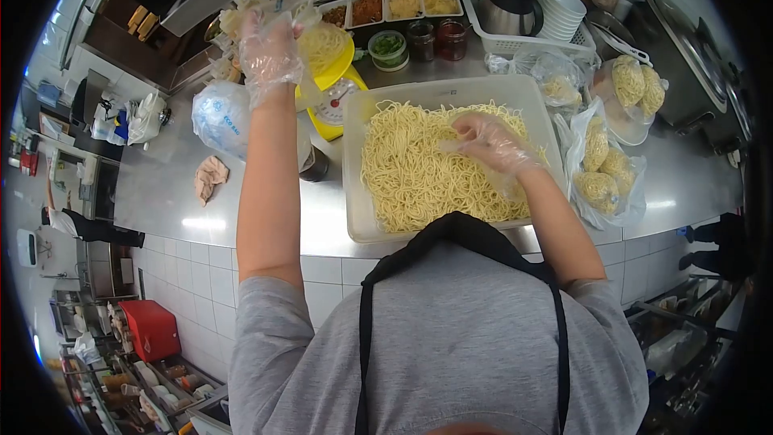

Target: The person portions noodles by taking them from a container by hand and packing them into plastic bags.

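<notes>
A translucent plastic tub (352, 185) full of yellow noodles (419, 173) stands in front of me. My right hand (498, 145), in a clear plastic glove, is over the tub with its fingers curled together at the noodles. My left hand (271, 52), also gloved, reaches far forward beside a yellow dial scale (332, 106). Its thumb stands apart from the fingers, whose tips are partly lost against clear plastic and bagged noodles (229, 26) behind. More noodles in clear plastic (324, 44) lie on the scale's yellow pan.
Filled noodle bags (597, 185) lie right of the tub. Behind it stand small tubs of toppings (404, 5), jars (451, 39) and a basket (523, 42) with a jug and bowls. At left are a bundle of plastic bags (219, 119), a crumpled cloth (211, 179) and a dark cup (314, 163).
</notes>
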A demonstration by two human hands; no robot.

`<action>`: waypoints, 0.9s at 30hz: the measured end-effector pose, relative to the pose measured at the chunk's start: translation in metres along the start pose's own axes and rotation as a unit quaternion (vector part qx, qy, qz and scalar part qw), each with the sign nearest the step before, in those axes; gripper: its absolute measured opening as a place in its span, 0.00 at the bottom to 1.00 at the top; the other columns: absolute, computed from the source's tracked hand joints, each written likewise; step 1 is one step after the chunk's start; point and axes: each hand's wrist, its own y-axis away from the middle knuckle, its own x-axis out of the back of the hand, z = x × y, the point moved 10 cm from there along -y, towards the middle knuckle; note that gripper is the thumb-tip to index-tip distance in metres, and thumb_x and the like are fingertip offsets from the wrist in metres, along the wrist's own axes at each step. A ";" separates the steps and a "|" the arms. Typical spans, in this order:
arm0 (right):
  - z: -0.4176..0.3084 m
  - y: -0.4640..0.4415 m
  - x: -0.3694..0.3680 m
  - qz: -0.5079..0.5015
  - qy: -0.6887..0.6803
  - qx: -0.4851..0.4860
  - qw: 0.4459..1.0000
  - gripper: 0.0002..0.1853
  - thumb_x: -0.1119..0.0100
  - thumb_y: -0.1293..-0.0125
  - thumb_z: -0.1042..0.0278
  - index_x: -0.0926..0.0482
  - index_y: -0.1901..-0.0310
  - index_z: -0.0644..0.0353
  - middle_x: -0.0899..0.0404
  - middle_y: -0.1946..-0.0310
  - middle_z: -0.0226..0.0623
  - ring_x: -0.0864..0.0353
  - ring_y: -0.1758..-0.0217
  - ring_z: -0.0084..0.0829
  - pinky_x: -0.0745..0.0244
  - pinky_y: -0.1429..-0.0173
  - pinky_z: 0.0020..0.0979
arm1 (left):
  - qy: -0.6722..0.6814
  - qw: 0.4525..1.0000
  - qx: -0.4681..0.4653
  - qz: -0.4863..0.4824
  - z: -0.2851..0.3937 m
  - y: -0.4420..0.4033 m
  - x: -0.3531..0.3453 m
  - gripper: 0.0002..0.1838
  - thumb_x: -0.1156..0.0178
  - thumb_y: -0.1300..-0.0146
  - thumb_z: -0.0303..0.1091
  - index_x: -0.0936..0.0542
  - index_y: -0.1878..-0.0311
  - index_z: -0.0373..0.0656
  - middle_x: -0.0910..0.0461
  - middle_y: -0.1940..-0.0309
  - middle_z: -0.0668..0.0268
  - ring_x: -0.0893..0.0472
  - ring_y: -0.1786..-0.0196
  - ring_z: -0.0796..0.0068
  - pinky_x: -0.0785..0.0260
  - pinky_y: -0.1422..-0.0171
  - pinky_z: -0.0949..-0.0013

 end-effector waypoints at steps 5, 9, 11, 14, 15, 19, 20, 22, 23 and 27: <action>0.003 0.005 -0.017 -0.050 0.188 -0.015 0.981 0.34 0.35 0.48 0.45 0.29 0.45 0.59 0.28 0.48 0.46 0.31 0.42 0.42 0.37 0.37 0.38 | 0.096 0.993 0.066 0.017 -0.021 0.006 0.003 0.34 0.45 0.47 0.28 0.41 0.36 0.29 0.28 0.51 0.52 0.22 0.68 0.76 0.30 0.58 0.74; 0.014 0.008 -0.024 -0.102 0.200 -0.047 0.973 0.35 0.37 0.49 0.41 0.28 0.44 0.58 0.29 0.46 0.46 0.34 0.38 0.42 0.40 0.35 0.39 | 0.115 0.991 0.071 0.021 -0.022 0.010 0.001 0.35 0.42 0.46 0.29 0.41 0.36 0.30 0.29 0.48 0.53 0.22 0.69 0.76 0.29 0.61 0.74; 0.017 0.005 -0.026 -0.110 0.208 -0.037 0.971 0.33 0.38 0.48 0.42 0.27 0.46 0.57 0.28 0.47 0.45 0.34 0.39 0.42 0.39 0.36 0.38 | 0.072 0.996 0.048 0.026 -0.020 0.009 0.003 0.35 0.39 0.46 0.32 0.41 0.36 0.31 0.28 0.49 0.55 0.23 0.71 0.76 0.29 0.63 0.74; 0.022 0.004 -0.030 -0.110 0.212 -0.028 0.971 0.28 0.39 0.46 0.45 0.25 0.50 0.56 0.27 0.50 0.44 0.33 0.40 0.41 0.38 0.37 0.38 | 0.107 0.990 0.076 0.056 -0.024 0.010 0.006 0.35 0.37 0.46 0.34 0.39 0.36 0.33 0.25 0.58 0.59 0.24 0.73 0.77 0.30 0.65 0.74; 0.025 0.004 -0.029 -0.102 0.209 -0.030 0.972 0.25 0.40 0.45 0.47 0.24 0.51 0.56 0.26 0.51 0.44 0.31 0.42 0.40 0.37 0.38 0.37 | 0.107 0.990 0.076 0.056 -0.023 0.010 0.006 0.35 0.37 0.46 0.34 0.39 0.36 0.33 0.25 0.58 0.59 0.24 0.73 0.77 0.30 0.65 0.74; 0.018 0.003 -0.028 -0.050 0.238 0.101 0.965 0.25 0.35 0.46 0.51 0.25 0.54 0.62 0.24 0.55 0.43 0.25 0.50 0.41 0.32 0.46 0.36 | 0.064 0.992 0.104 0.027 -0.035 0.004 0.006 0.32 0.38 0.46 0.32 0.36 0.38 0.33 0.23 0.66 0.62 0.25 0.75 0.77 0.32 0.69 0.76; 0.031 0.000 -0.017 -0.018 0.055 0.010 0.998 0.21 0.35 0.47 0.56 0.25 0.58 0.62 0.23 0.59 0.42 0.25 0.54 0.41 0.31 0.50 0.36 | 0.068 0.991 0.114 0.013 -0.044 0.000 0.005 0.30 0.39 0.45 0.31 0.35 0.39 0.33 0.23 0.68 0.64 0.26 0.76 0.77 0.33 0.69 0.76; 0.036 0.004 -0.007 0.013 -0.129 -0.080 0.988 0.17 0.35 0.47 0.60 0.25 0.61 0.62 0.23 0.63 0.41 0.24 0.58 0.40 0.30 0.54 0.35 | 0.026 0.995 0.096 -0.002 -0.067 -0.016 0.011 0.29 0.42 0.45 0.28 0.35 0.39 0.33 0.23 0.65 0.63 0.25 0.74 0.77 0.32 0.67 0.76; -0.001 0.008 0.009 0.012 0.054 0.022 0.998 0.15 0.37 0.46 0.59 0.24 0.62 0.61 0.23 0.61 0.41 0.24 0.55 0.39 0.30 0.51 0.35 | 0.007 0.996 0.090 -0.012 -0.070 -0.016 0.009 0.29 0.43 0.45 0.27 0.36 0.39 0.33 0.23 0.63 0.62 0.25 0.73 0.77 0.32 0.66 0.75; -0.018 0.012 0.042 0.023 0.184 0.126 0.975 0.17 0.35 0.48 0.57 0.27 0.65 0.62 0.25 0.72 0.43 0.24 0.63 0.38 0.30 0.59 0.35 | -0.024 0.993 -0.118 -0.003 -0.004 -0.004 0.003 0.28 0.51 0.45 0.20 0.38 0.38 0.33 0.28 0.52 0.60 0.27 0.68 0.77 0.31 0.61 0.73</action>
